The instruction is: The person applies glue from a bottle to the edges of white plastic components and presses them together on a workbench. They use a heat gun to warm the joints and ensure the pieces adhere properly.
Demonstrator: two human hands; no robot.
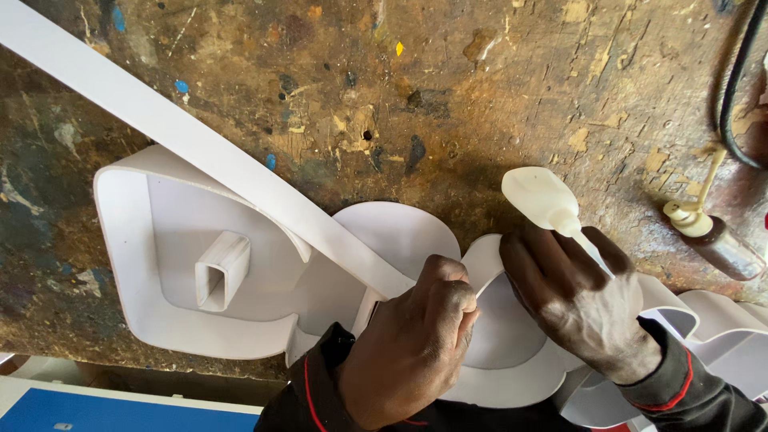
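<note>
Gluing step: left hand (412,348) pinches the white strip (200,148) against the letter's (128,240) edge while right hand (588,300) grips the glue bottle (544,200); next move needs steady pressure.

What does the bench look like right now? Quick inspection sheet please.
Surface: worn wooden bench, paint-spattered.
Job's things: white plastic letter shapes; long white strip running to the left hand; small squeeze bottle.
Clutter: brown bottle lying at right.
Grippers: left hand pinching the strip against a curved wall; right hand holding the squeeze bottle.
Cables: black cable, upper right.
Surroundings: blue panel below bench edge.
</note>
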